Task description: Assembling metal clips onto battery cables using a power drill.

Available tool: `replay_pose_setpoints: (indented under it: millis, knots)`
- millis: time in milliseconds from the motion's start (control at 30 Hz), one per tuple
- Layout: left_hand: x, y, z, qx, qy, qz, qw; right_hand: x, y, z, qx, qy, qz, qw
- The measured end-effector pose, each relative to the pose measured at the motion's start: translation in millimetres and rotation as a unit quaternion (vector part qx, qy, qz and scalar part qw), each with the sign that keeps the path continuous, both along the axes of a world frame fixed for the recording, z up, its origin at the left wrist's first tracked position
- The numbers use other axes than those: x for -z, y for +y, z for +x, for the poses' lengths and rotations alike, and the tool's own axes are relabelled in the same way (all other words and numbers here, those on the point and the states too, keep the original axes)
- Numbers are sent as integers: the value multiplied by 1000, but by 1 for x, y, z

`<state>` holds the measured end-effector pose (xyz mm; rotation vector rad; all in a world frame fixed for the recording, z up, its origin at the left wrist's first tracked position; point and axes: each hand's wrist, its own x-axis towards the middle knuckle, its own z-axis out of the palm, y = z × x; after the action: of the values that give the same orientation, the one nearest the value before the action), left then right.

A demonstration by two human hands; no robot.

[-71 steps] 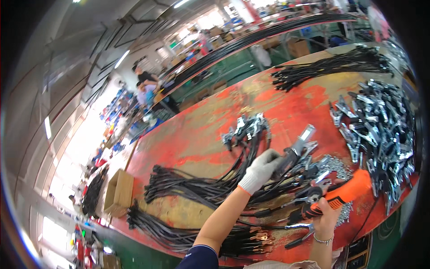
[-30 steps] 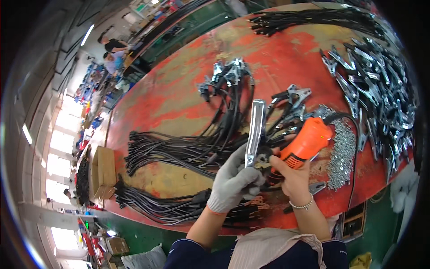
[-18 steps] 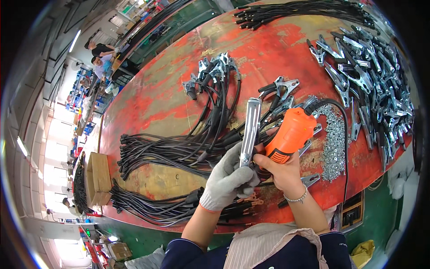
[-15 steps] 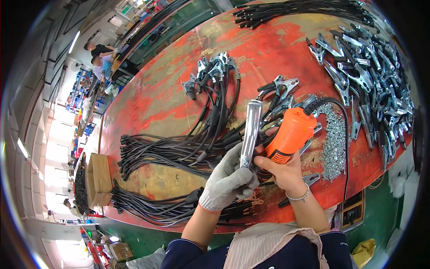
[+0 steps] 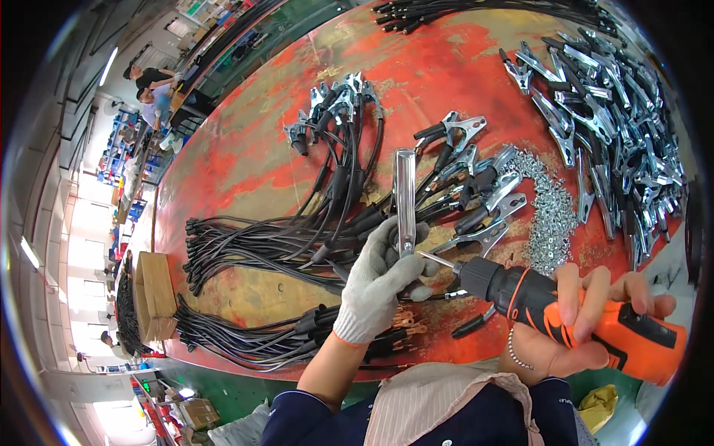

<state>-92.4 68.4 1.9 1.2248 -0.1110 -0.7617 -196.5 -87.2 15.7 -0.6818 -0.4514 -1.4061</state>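
Note:
My left hand (image 5: 375, 286), in a grey knit glove, is closed around the lower end of a shiny metal clamp (image 5: 406, 195), which stands upright. A small round fastener shows on the clamp near my thumb. An orange and black electric screwdriver (image 5: 539, 297) lies across my right hand (image 5: 576, 327), gripped by the thumb and fingers. Its bit points left, with the tip close to the clamp's lower end; whether they touch I cannot tell. Behind the clamp, black cables (image 5: 260, 241) with clamps on their ends (image 5: 465, 130) lie on the table.
A heap of metal clamps (image 5: 595, 119) covers the right side of the worn red table (image 5: 245, 163). Small metal nuts (image 5: 552, 223) lie nearer. More cables with copper lugs (image 5: 405, 327) lie in front, beside a cardboard box (image 5: 155, 297). Black cables (image 5: 483, 13) line the far edge.
My right hand has swung the screwdriver down and out to the right, so its bit now points left at the clamp. The left hand still holds the clamp, shifted slightly left.

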Motion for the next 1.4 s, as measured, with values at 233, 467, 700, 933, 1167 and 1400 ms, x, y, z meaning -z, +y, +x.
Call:
replay_pose_setpoints:
  millis: [233, 467, 700, 933, 1167, 1400]
  knots:
    - [1, -2, -1, -6, 1, 15, 1000, 11, 0, -1, 25, 58, -4, 998]
    - [7, -11, -9, -47, -87, 48, 994, 4, 13, 2, 51, 109, -2, 993]
    - [7, -15, -7, -61, -108, 71, 990, 6, 22, 3, 17, 66, -14, 998]
    - [-1, -21, -5, -22, -81, 67, 994, -4, 17, 2, -39, 51, -32, 997]
    - [-3, 9, 25, -39, -530, 296, 794, 3, -4, -28, -108, 59, 74, 990]
    - [-16, -5, 19, 59, -782, 313, 536, 63, 36, 37, -225, 392, 130, 882]
